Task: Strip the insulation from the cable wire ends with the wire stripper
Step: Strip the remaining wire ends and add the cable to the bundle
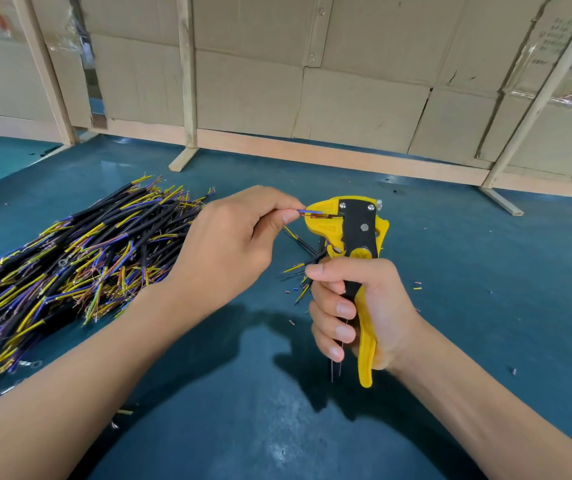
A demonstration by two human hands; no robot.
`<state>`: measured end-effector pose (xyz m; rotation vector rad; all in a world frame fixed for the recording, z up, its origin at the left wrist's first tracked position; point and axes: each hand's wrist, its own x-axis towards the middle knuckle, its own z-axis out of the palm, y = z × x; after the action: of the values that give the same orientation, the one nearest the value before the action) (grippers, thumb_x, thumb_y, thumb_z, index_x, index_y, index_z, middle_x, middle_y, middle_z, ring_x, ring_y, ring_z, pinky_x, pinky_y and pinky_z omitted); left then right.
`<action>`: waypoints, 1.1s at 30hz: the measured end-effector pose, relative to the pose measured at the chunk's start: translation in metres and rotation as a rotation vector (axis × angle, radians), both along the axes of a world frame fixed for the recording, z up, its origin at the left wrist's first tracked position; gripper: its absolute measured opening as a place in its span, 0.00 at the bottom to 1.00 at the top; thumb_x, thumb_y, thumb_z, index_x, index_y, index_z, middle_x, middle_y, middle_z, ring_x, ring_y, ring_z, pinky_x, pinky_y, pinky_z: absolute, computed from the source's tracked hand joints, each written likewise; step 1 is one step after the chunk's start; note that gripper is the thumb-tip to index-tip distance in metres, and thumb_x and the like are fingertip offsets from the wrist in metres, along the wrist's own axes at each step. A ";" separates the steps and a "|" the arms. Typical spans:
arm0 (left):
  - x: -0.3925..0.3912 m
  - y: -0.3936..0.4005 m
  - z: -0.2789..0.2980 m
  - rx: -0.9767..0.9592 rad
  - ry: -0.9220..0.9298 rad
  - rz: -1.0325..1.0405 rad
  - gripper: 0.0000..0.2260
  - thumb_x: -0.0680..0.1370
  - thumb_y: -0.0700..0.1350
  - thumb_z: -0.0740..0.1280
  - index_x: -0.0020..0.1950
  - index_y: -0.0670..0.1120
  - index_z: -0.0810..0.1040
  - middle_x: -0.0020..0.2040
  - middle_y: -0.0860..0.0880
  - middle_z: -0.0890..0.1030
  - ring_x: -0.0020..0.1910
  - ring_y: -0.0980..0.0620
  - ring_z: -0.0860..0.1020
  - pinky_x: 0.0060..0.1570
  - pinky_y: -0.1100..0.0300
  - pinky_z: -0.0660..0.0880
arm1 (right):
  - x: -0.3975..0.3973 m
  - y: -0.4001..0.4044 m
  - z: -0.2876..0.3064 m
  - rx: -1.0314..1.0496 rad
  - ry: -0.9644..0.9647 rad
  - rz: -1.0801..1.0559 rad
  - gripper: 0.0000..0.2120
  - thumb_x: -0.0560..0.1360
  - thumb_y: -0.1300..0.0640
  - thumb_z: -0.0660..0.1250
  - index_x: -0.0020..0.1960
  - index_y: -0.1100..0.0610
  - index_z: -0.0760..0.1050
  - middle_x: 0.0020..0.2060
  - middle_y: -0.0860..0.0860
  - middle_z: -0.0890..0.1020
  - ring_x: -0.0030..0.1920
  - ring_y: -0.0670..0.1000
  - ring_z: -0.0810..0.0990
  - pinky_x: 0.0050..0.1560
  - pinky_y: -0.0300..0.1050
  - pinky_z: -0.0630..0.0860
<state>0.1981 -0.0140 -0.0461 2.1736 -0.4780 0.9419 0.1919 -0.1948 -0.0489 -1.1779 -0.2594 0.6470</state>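
While the right hand [357, 306] grips the yellow wire stripper [353, 237] upright above the table [485, 271], fingers curled round its handles, the left hand [239, 240] pinches a blue wire [307, 212] into its head.

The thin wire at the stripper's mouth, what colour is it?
Blue thin wire, clearest in the head view.
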 end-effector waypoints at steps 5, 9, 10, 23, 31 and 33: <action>0.001 0.000 0.002 -0.008 -0.028 0.111 0.06 0.82 0.43 0.67 0.53 0.48 0.84 0.41 0.57 0.79 0.35 0.56 0.73 0.38 0.53 0.73 | -0.007 0.012 0.001 -0.009 0.002 -0.092 0.16 0.70 0.60 0.67 0.28 0.54 0.63 0.21 0.51 0.60 0.17 0.52 0.60 0.22 0.40 0.67; 0.002 -0.018 0.002 -0.033 0.013 0.182 0.06 0.81 0.45 0.67 0.51 0.50 0.83 0.38 0.56 0.79 0.35 0.54 0.72 0.38 0.53 0.73 | -0.010 0.021 -0.005 -0.015 -0.020 -0.280 0.18 0.74 0.62 0.66 0.28 0.56 0.64 0.23 0.54 0.60 0.18 0.53 0.60 0.22 0.42 0.68; 0.004 -0.019 0.002 -0.048 0.042 0.205 0.06 0.81 0.44 0.67 0.51 0.50 0.83 0.39 0.55 0.80 0.36 0.51 0.74 0.39 0.52 0.74 | -0.012 0.023 -0.006 0.002 -0.026 -0.327 0.18 0.74 0.63 0.66 0.28 0.56 0.64 0.23 0.54 0.60 0.18 0.53 0.60 0.22 0.43 0.68; -0.001 0.019 0.002 0.094 -0.177 0.143 0.07 0.82 0.41 0.66 0.56 0.44 0.84 0.45 0.59 0.76 0.39 0.58 0.72 0.41 0.59 0.73 | -0.013 0.012 -0.006 0.140 -0.103 -0.054 0.15 0.75 0.62 0.68 0.32 0.61 0.68 0.26 0.57 0.68 0.27 0.57 0.70 0.37 0.58 0.79; -0.004 0.016 0.004 0.156 -0.302 0.117 0.08 0.83 0.40 0.66 0.56 0.44 0.84 0.43 0.51 0.80 0.35 0.48 0.76 0.33 0.48 0.74 | -0.016 0.011 -0.008 0.199 -0.083 0.072 0.14 0.77 0.61 0.66 0.34 0.62 0.70 0.27 0.57 0.70 0.28 0.57 0.72 0.41 0.61 0.80; -0.005 0.014 0.006 0.163 -0.321 0.127 0.08 0.83 0.40 0.66 0.56 0.44 0.84 0.42 0.51 0.80 0.35 0.48 0.75 0.32 0.48 0.74 | -0.016 0.011 -0.007 0.208 -0.092 0.073 0.14 0.78 0.61 0.66 0.34 0.62 0.70 0.27 0.57 0.70 0.28 0.58 0.72 0.41 0.61 0.80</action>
<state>0.1931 0.0003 -0.0405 2.2257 -0.5915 1.3759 0.1763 -0.1837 -0.0563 -1.0028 -0.4387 0.6142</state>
